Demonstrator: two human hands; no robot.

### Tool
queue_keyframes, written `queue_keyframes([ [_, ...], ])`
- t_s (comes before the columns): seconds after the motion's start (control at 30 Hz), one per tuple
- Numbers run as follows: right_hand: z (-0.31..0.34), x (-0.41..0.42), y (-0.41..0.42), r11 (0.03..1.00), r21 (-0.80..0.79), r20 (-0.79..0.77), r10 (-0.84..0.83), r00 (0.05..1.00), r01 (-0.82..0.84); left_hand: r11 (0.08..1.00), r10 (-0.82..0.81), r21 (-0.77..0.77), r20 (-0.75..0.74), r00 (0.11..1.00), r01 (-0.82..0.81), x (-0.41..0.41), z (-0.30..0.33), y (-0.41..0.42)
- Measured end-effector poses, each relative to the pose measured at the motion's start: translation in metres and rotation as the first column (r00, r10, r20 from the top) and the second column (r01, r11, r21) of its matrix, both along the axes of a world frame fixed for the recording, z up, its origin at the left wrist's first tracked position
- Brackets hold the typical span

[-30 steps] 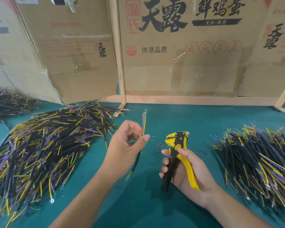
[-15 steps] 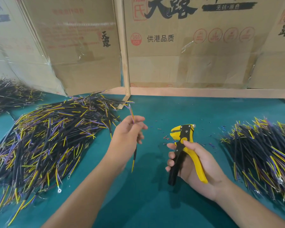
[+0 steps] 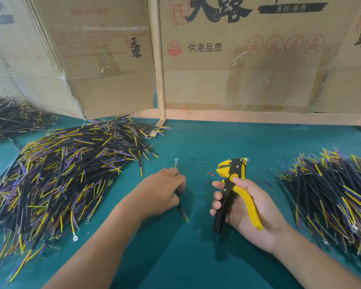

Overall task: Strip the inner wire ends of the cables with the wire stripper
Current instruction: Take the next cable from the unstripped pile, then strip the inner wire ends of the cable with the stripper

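The wire stripper (image 3: 234, 188), yellow and black, sits just right of the frame's centre, head pointing up and away, handles spread apart in a narrow V. The person's right hand (image 3: 248, 207) grips it: the thumb lies across the yellow handle near the pivot, the fingers curl round the black one, and the palm faces up. The stripper's head is clear of any cable.

Just left of centre the left hand (image 3: 161, 195) is turned palm down, low over the teal table mat (image 3: 196, 257), its fingers curled round a single cable (image 3: 182, 212). The cable runs beneath the hand: a blurred tip with something pale and ring-like pokes out beyond the fingertips toward the top of the frame, and a dark length ending in yellow and purple wires trails out below the hand. Whether the cable touches the mat, I cannot tell. The two hands are near each other but apart.

A large heap of black cables (image 3: 61, 180) with yellow and purple ends fills the left of the frame, some with small ring terminals. A second heap (image 3: 331, 201) lies at the right edge, and a smaller, darker one (image 3: 10, 117) at the upper left. Tiny coloured offcuts (image 3: 211, 173) are scattered on the mat between the hands and beyond the stripper. Along the top stand cardboard boxes (image 3: 248, 59) printed with Chinese characters, with a wooden frame (image 3: 159, 65) in front of them.
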State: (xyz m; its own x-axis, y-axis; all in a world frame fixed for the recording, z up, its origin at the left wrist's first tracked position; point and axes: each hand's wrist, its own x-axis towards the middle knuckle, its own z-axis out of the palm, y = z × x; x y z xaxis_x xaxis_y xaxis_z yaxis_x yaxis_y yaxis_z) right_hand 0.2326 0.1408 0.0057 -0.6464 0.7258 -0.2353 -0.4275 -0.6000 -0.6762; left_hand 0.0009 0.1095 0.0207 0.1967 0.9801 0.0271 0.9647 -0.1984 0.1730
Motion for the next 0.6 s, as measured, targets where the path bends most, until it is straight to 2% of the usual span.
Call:
queue_keyframes([
  [0.1,-0.002,0.0,0.001,1.0,-0.001,-0.011,-0.016,1.0,0.016,0.994,0.061,0.102,-0.158,0.986,-0.045,0.018,-0.004,0.0],
  [0.2,-0.002,0.002,0.006,0.998,-0.029,-0.046,-0.051,0.998,0.05,0.996,0.061,0.074,-0.163,0.985,-0.049,0.024,-0.007,0.001],
  [0.3,-0.001,0.004,0.011,0.99,-0.091,-0.084,-0.12,0.989,0.112,0.993,0.12,-0.011,0.077,0.99,-0.119,0.02,-0.005,-0.001],
  [0.4,-0.001,0.004,0.014,0.974,-0.125,-0.084,-0.198,0.977,0.187,0.982,0.176,-0.004,0.354,0.919,-0.187,0.015,-0.001,-0.003],
  [0.47,0.0,0.003,0.014,0.975,-0.114,-0.074,-0.202,0.977,0.193,0.976,0.194,-0.028,0.569,0.799,-0.217,0.022,0.003,-0.005],
  [0.53,0.0,0.003,0.011,0.981,-0.091,-0.063,-0.176,0.982,0.17,0.963,0.237,-0.11,0.776,0.585,-0.244,0.035,0.007,-0.008],
  [0.6,0.0,0.003,0.008,0.988,-0.068,-0.052,-0.145,0.988,0.141,0.957,0.259,-0.191,0.903,0.343,-0.219,0.047,0.009,-0.009],
])
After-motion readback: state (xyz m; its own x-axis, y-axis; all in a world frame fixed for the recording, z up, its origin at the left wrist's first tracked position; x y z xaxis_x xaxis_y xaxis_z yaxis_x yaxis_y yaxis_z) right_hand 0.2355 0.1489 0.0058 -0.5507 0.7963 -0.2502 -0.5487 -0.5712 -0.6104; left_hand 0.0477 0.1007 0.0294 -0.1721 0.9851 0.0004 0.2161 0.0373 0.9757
